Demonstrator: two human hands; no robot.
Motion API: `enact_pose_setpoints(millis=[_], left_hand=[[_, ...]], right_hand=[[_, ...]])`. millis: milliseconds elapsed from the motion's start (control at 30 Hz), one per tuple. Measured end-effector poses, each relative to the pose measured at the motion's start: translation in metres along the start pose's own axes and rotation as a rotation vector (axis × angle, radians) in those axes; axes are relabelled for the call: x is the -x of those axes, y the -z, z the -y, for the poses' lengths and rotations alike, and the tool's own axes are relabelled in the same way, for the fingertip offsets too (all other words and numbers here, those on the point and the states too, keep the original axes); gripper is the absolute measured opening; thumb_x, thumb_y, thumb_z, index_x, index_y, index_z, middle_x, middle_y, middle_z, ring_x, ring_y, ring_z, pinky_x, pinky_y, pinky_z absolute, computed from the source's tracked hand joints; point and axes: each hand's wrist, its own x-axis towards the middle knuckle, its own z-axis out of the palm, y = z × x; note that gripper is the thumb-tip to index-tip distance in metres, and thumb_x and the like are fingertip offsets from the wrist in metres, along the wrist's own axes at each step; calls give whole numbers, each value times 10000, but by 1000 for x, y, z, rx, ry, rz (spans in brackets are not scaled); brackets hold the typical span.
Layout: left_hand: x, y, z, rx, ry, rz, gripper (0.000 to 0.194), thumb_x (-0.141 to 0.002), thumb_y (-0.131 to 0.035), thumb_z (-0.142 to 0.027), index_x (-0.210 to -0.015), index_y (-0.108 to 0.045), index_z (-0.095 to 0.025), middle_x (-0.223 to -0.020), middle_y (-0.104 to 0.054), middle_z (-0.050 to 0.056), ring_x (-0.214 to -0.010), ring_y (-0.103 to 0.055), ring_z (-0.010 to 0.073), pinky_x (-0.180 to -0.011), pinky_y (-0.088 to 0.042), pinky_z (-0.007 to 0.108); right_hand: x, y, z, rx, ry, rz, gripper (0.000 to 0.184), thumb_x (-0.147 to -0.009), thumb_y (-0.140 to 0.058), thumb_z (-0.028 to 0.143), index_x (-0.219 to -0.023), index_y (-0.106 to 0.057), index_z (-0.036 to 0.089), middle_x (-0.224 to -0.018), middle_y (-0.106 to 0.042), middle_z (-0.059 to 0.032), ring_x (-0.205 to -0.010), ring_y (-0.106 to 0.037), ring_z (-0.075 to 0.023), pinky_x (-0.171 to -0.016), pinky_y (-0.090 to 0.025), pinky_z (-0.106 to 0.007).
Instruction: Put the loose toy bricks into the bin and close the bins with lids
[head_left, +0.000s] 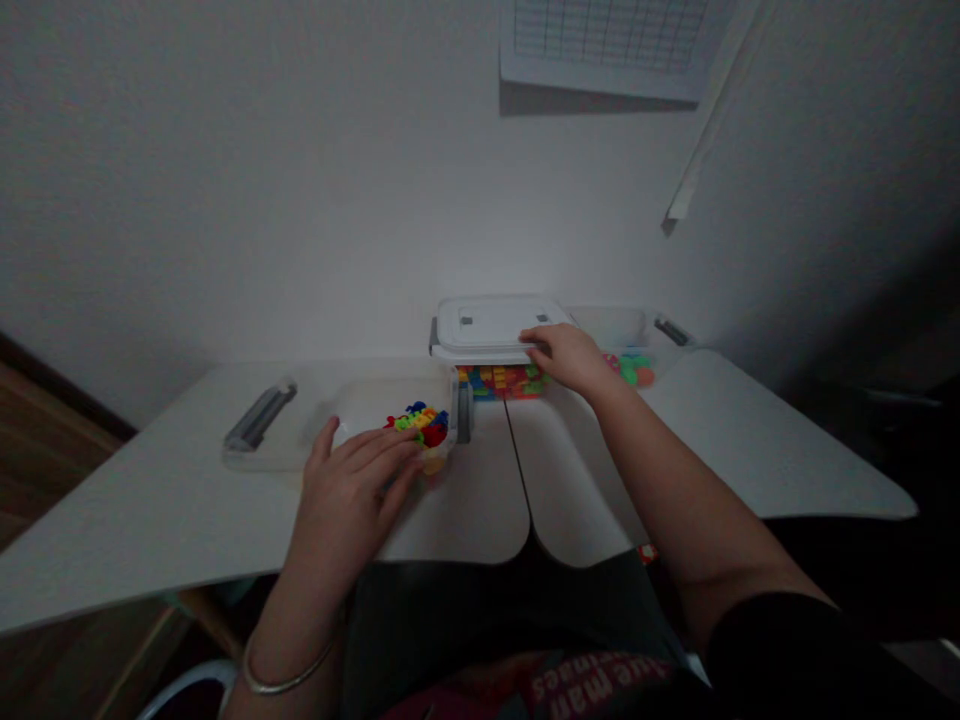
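Observation:
My left hand is spread at the near side of a clear plastic box, its fingers stretched toward small bright toy pieces inside. The fingers overlap the near rim, and I cannot tell whether they touch the pieces. Farther back, my right hand grips the front right edge of a white lid, fingers on top and thumb at the rim. Beneath that lid is a box of colourful plastic blocks. My right hand hides part of the lid's right side.
At the right back, another clear box contains green, pink and orange pieces. Grey clip handles show at the left. The white tabletop has a seam and meets a wall, where a printed sheet hangs.

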Motion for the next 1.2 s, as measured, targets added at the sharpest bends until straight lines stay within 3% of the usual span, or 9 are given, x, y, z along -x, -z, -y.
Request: enact_pose_setpoints(millis=[133, 300, 467, 633, 800, 933, 1033, 1200], left_hand=[[-5, -6, -18, 52, -75, -39, 205, -966, -550, -314, -979, -746, -257, -1002, -803, 43, -940, -736, 243, -1131, -347, 553], [-11, -16, -45, 99, -75, -74, 186, -966, -567, -312, -972, -745, -257, -956, -807, 30, -942, -733, 245, -1113, -369, 545], [-18, -25, -67, 157, -95, -83, 181, -967, -563, -270, -1040, -728, -256, -998, -802, 23, -923, -739, 226, -1112, -392, 531], [-20, -29, -77, 168, -139, -68, 265, -939, -579, -232, -1177, -696, -241, -1138, -773, 60, -1040, -718, 236, -1140, -387, 523], [-15, -21, -64, 126, -137, -91, 320, -931, -567, -268, -1237, -660, -252, -1278, -714, 80, -1244, -616, 294, -1188, -289, 590], [-5, -15, -35, -85, 156, -181, 390, -900, -609, -295, -1290, -624, -272, -1402, -622, 128, -1376, -483, 377, -1166, -235, 681], [1, -14, -15, -171, 337, -132, 449, -932, -554, -347, -1367, -569, -238, -1535, -470, 187, -1453, -356, 438, -1128, -239, 740], [4, -14, -8, -123, 352, -56, 417, -948, -476, -355, -1316, -612, -213, -1546, -457, 178, -1444, -380, 432, -1123, -324, 680]], right_hand=[[-2, 2, 2, 33, -89, 36, 357, -942, -523, 245, -1256, -694, 232, -1269, -722, -71, -1157, -661, -251, -954, -485, -367], [-1, 3, 8, 81, -112, 38, 353, -970, -492, 292, -1254, -697, 247, -1251, -731, -70, -1128, -679, -252, -920, -489, -358], [-3, 7, 11, 125, -90, 49, 368, -985, -454, 297, -1252, -700, 236, -1232, -739, -73, -1115, -690, -258, -918, -483, -352], [-5, 11, 14, 162, -81, 84, 380, -984, -448, 273, -1276, -688, 230, -1227, -740, -83, -1112, -691, -253, -907, -477, -334], [-6, 9, 16, 220, -92, 88, 367, -991, -433, 294, -1227, -706, 229, -1147, -766, -97, -1037, -714, -260, -841, -484, -330], [-4, 7, 18, 252, -119, 59, 369, -1009, -405, 334, -1201, -708, 246, -1130, -768, -96, -1000, -720, -262, -771, -490, -330], [-2, 7, 21, 261, -133, 37, 356, -1012, -407, 335, -1190, -704, 254, -1143, -763, -95, -1006, -714, -262, -745, -489, -330], [1, 11, 28, 267, -129, 10, 317, -1002, -427, 303, -1124, -712, 239, -1120, -758, -93, -1021, -695, -247, -755, -482, -316]])
